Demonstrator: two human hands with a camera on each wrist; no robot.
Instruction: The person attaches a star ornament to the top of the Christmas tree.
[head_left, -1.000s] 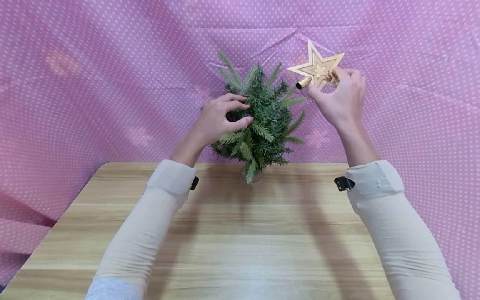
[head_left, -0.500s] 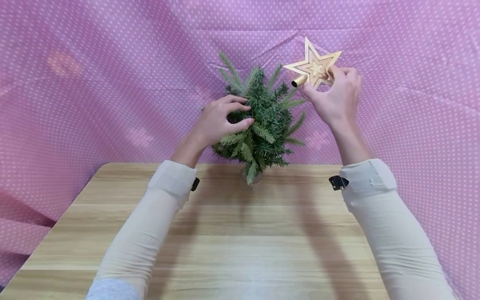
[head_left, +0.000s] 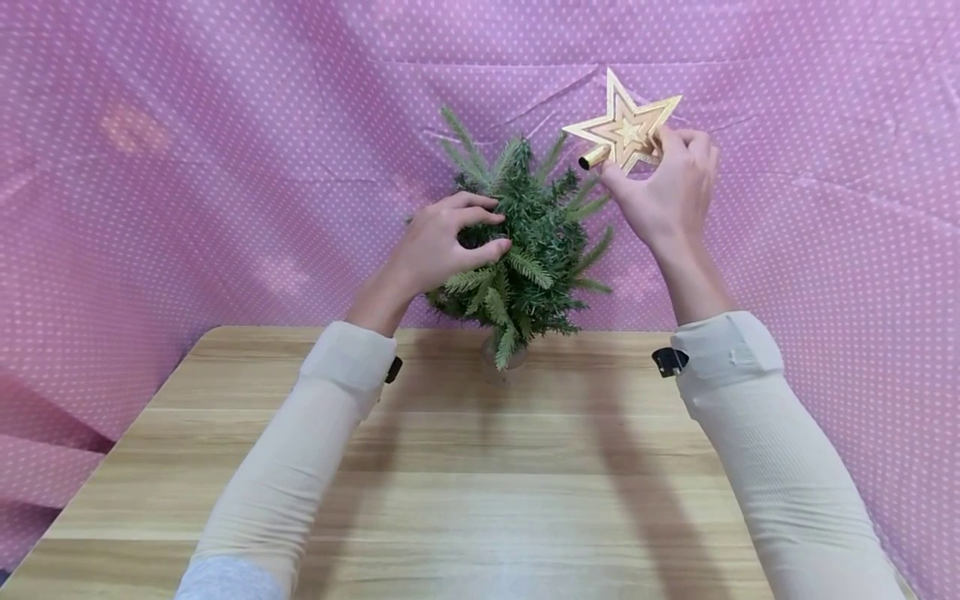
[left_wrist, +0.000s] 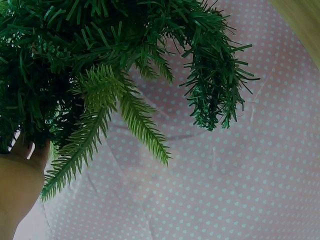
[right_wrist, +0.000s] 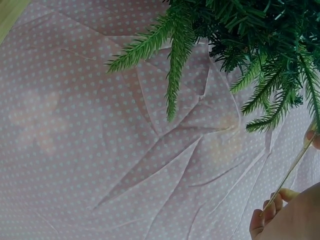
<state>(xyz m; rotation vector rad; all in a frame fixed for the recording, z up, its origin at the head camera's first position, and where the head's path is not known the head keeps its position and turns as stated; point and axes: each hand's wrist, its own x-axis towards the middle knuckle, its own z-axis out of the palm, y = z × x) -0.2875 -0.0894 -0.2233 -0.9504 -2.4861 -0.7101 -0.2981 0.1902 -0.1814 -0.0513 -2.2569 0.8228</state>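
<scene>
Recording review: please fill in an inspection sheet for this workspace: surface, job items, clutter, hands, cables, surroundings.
Surface: wood-grain table, with arm shadows across it.
Job items: green artificial tree, standing near the table's far edge; gold star with a short tube, held above the table.
Clutter: nothing seen.
Hands: left hand at the tree's side, fingers at the foliage, grip unclear; right hand pinches the star.
Cables: nothing seen.
Surroundings: pink dotted cloth behind the table; black pieces at both cuffs.
</scene>
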